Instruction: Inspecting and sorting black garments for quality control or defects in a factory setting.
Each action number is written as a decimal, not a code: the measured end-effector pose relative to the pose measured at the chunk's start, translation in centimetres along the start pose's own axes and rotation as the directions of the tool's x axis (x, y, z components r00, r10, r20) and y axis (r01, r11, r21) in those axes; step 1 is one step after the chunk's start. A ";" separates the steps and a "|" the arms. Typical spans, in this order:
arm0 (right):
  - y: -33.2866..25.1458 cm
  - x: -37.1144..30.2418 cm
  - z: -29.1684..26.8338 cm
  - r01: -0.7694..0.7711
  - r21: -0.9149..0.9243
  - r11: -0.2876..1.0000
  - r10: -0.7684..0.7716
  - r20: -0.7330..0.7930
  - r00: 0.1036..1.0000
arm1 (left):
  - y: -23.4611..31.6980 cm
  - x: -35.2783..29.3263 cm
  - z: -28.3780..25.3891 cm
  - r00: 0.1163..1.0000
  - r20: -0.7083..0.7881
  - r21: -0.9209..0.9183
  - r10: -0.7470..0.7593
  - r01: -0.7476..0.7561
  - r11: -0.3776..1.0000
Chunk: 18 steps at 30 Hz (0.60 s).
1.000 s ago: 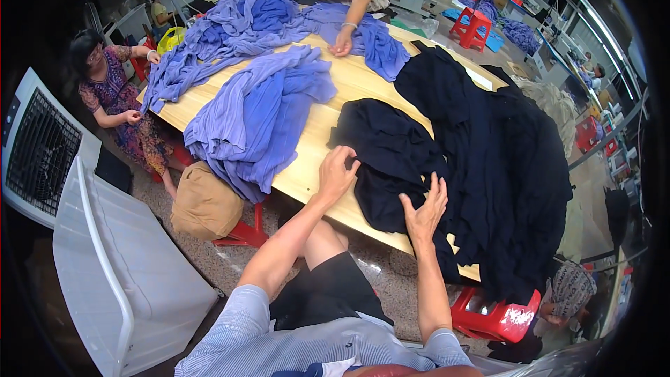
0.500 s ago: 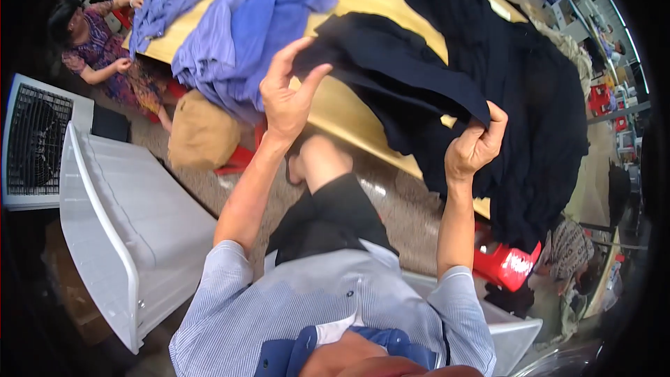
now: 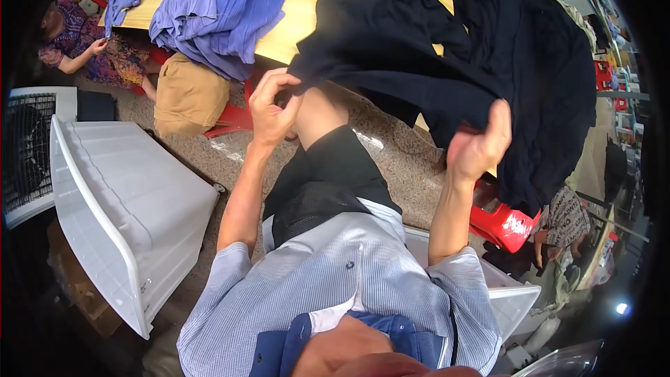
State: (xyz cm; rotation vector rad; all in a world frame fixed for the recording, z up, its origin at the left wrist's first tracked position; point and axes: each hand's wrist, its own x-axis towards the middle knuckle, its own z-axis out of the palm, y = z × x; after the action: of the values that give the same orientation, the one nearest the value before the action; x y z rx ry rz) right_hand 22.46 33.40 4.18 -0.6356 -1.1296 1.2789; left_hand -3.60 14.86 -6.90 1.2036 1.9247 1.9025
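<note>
- Rising from the lower edge, both forearms stand bent at the elbow, lifted in front of the chest.
- Left hand (image 3: 271,108) is curled tight, fingers pinching one edge of the dark navy cloth garment (image 3: 405,49).
- Right hand (image 3: 478,146) is closed on the garment's other edge, thumb up, palm toward the camera.
- Garment hangs stretched between the hands, its far part draped on the pale wooden tabletop (image 3: 300,7).
- Blue-violet fabric pile (image 3: 223,7) lies on the tabletop's left; a white plastic bin (image 3: 125,209) stands on the floor nearby.

A white plastic bin (image 3: 118,202) stands beside blue garments (image 3: 223,7) on the wooden table (image 3: 293,14).
</note>
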 end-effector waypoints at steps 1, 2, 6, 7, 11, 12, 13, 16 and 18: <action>-0.2 -0.1 -1.0 0.051 -0.027 0.998 -0.051 0.005 0.999 | 0.7 -0.1 -0.1 1.000 -0.019 -0.049 0.008 -0.009 0.999; -0.2 -0.5 -1.9 0.100 -0.054 0.993 -0.100 0.012 0.995 | 1.0 -0.2 0.0 1.000 -0.022 -0.059 -0.005 0.004 0.998; 4.4 -3.6 -5.0 -0.269 -0.290 0.919 0.289 0.028 0.957 | 1.4 0.1 0.6 0.996 0.078 0.049 0.041 -0.045 0.998; 5.5 -4.0 -5.2 -0.291 -0.322 0.901 0.327 0.062 0.943 | 1.2 -0.1 0.5 0.996 0.080 0.054 0.036 -0.041 0.998; 8.4 -2.1 -3.8 -0.052 -0.795 0.605 0.205 0.092 0.974 | 0.7 -0.5 0.1 0.991 0.125 0.111 0.043 -0.057 0.992; 8.8 -1.2 -3.2 -0.064 -0.822 0.566 0.195 0.058 0.979 | 0.6 -0.7 -0.1 0.994 0.110 0.103 0.002 -0.014 0.995; 9.0 0.0 -3.1 0.011 -0.901 0.434 0.175 0.096 0.980 | 0.7 -0.9 -0.1 0.994 0.098 0.092 -0.041 0.032 0.995; 8.6 3.2 -1.5 0.204 -0.943 0.263 0.024 0.218 0.976 | 0.8 -1.0 -0.4 0.990 0.095 0.091 -0.108 0.100 0.991; 9.5 6.0 -1.3 0.342 -0.910 0.236 -0.094 0.329 0.940 | 0.3 -0.9 -0.5 0.983 0.127 0.023 -0.131 0.129 0.991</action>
State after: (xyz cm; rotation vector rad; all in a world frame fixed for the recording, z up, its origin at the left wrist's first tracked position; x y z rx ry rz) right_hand 19.12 41.55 -2.92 -1.1942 -2.1288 0.2082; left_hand -3.20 13.91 -6.91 1.1442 1.9034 1.7064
